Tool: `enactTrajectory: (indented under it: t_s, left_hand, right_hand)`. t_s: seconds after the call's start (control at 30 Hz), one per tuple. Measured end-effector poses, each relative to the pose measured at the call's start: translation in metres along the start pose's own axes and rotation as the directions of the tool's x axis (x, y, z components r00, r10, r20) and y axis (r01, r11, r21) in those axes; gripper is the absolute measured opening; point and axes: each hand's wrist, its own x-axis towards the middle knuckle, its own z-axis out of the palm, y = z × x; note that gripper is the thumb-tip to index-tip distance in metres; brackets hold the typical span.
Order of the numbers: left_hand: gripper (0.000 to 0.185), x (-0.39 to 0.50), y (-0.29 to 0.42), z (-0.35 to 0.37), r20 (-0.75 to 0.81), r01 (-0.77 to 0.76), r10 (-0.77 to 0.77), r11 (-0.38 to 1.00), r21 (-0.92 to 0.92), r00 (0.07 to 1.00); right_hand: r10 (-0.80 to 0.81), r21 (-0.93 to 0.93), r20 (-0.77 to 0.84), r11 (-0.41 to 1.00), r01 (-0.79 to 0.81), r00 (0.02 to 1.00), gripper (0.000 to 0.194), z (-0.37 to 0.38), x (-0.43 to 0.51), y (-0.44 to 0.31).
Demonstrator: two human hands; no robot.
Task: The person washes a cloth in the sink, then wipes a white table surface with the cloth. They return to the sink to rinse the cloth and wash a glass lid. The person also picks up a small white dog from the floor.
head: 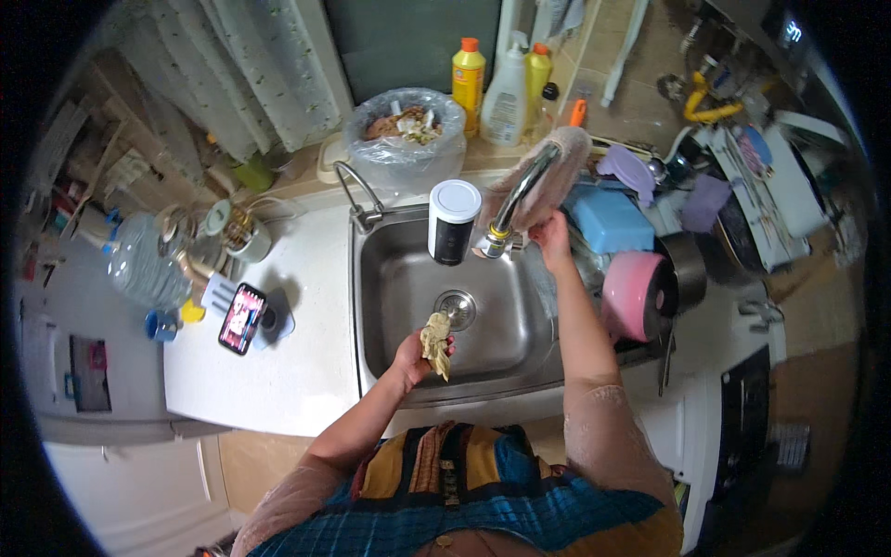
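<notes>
Over the front part of the steel sink basin (pixel 404 278), my left hand (pixel 412 358) is closed on a crumpled yellowish cloth (pixel 436 344). My right hand (pixel 552 239) is at the back right of the sink, touching the lower edge of a pink towel (pixel 572 167); whether its fingers grip the towel cannot be told. The towel hangs behind and around the chrome faucet (pixel 525 191). Left of the faucet, a black and white cylindrical device (pixel 454 223) stands at the back of the sink. The drain strainer (pixel 456 310) lies just beyond the cloth.
A plastic-lined bin (pixel 407 163) with food scraps stands behind the sink, beside a yellow bottle (pixel 468 87) and a spray bottle (pixel 506 97). A pink pot (pixel 632 296) and blue container (pixel 612 217) crowd the right. A phone (pixel 242 319) leans on a stand at left.
</notes>
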Motion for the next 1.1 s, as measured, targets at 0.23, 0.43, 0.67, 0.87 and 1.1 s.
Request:
enactTrajectory:
  t_s: [0.23,0.43,0.67,0.87,1.1]
  left_hand:
    - [0.039,0.055,-0.021,-0.004,0.031,-0.179,0.184,0.977,-0.113,0.983]
    - [0.032,0.132,-0.017,0.025,-0.036,-0.220,0.217,0.967,-0.128,0.976]
    - [0.034,0.184,-0.032,0.020,-0.049,-0.112,0.110,0.993,-0.046,0.993]
    - [0.030,0.147,-0.014,-0.001,-0.099,-0.178,0.196,0.971,0.162,0.976]
    - [0.032,0.120,-0.005,-0.008,-0.110,-0.180,0.217,0.946,0.271,0.970]
  right_hand:
    - [-0.145,-0.154,0.053,0.976,0.151,0.988,0.050,-0.007,-0.027,0.027]
    - [0.148,-0.424,-0.160,0.883,-0.203,0.976,0.053,-0.031,-0.093,0.068]
    - [0.440,-0.442,-0.152,0.770,-0.459,0.885,0.041,0.008,-0.102,0.119]
    - [0.250,-0.604,-0.111,0.752,-0.265,0.962,0.035,0.020,-0.099,0.135]
    - [0.339,-0.207,-0.233,0.899,-0.387,0.911,0.031,0.039,-0.085,0.131]
